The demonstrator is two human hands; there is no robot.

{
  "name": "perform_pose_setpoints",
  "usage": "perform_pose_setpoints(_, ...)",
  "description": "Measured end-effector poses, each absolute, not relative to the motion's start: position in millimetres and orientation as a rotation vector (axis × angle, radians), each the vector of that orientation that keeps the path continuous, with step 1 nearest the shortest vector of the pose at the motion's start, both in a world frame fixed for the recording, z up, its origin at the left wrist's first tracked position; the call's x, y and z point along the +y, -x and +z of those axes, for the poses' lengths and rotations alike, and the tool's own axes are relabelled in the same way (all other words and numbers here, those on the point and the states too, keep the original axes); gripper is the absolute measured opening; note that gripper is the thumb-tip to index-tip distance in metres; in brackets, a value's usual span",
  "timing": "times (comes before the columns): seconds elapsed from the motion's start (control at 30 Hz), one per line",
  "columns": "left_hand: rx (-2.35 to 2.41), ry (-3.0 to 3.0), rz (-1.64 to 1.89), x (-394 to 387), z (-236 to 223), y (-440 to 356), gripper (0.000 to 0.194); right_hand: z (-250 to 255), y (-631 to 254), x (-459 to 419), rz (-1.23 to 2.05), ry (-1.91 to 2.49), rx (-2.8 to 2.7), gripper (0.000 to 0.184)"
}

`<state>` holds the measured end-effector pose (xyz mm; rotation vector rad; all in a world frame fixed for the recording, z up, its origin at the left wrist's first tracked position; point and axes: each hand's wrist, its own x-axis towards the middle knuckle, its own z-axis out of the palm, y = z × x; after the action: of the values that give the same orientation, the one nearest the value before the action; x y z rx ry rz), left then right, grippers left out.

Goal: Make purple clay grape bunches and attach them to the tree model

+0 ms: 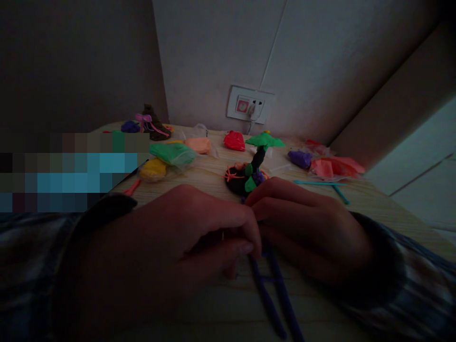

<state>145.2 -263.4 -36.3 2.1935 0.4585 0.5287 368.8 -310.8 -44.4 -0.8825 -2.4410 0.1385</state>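
Note:
My left hand point(185, 237) and my right hand point(306, 228) meet fingertip to fingertip low over the wooden table point(359, 199). Both are closed in a pinch on the top end of a purple clay ladder point(274, 289), two long rolled strips joined by short rungs, which lies flat and runs toward me. Just beyond my fingers stands a clay tree model point(254, 164): a black base, a dark trunk, a green canopy, with small orange and purple bits at its foot.
Clay lumps in bags lie across the back: green point(173, 153), yellow point(153, 168), orange point(197, 144), red point(234, 140), purple point(299, 158), pink point(337, 167). A teal modelling tool point(320, 183) lies right. A brown clay figure point(154, 124) stands back left. A wall socket point(249, 105) is behind.

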Motion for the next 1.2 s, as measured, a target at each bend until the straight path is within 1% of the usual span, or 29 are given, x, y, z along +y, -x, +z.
perform_pose_setpoints(0.2, 0.582, -2.175, 0.647, -257.8, -34.7, -147.1, 0.023, -44.1, -370.2, -309.5, 0.1, 0.928, -2.385, 0.016)
perform_pose_setpoints(0.3, 0.631, -2.158, 0.677, -252.2, -32.1, -147.5, 0.019, -44.4, -373.1, -307.7, 0.086, 0.935, -2.336, 0.013)
perform_pose_setpoints(0.4, 0.685, -2.065, 0.69, -250.0, -29.2, -148.5, 0.021, -44.3, -375.0, -306.8, 0.1, 0.908, -2.339, 0.015)
perform_pose_setpoints(0.47, 0.714, -1.977, 0.688, -250.6, -27.1, -150.5, 0.016, -44.2, -374.9, -307.0, 0.134, 0.884, -2.358, 0.016)
perform_pose_setpoints(0.57, 0.729, -1.87, 0.682, -251.7, -25.7, -153.6, 0.009, -44.7, -373.4, -307.7, 0.181, 0.888, -2.371, 0.016)
perform_pose_setpoints(0.8, 0.645, -1.836, 0.719, -250.8, -32.0, -148.7, 0.007, -44.8, -372.6, -306.1, 0.161, 0.951, -2.357, 0.021)
perform_pose_setpoints(0.97, 0.689, -1.849, 0.725, -251.1, -32.7, -148.9, 0.007, -44.4, -379.5, -305.2, 0.112, 1.018, -2.309, 0.018)
perform_pose_setpoints(1.07, 0.689, -1.845, 0.723, -251.9, -31.2, -150.8, 0.009, -45.6, -381.9, -303.6, 0.124, 1.044, -2.276, 0.018)
perform_pose_setpoints(1.2, 0.719, -1.849, 0.679, -252.8, -25.4, -153.7, 0.005, -46.0, -380.2, -300.2, 0.184, 1.047, -2.257, 0.017)
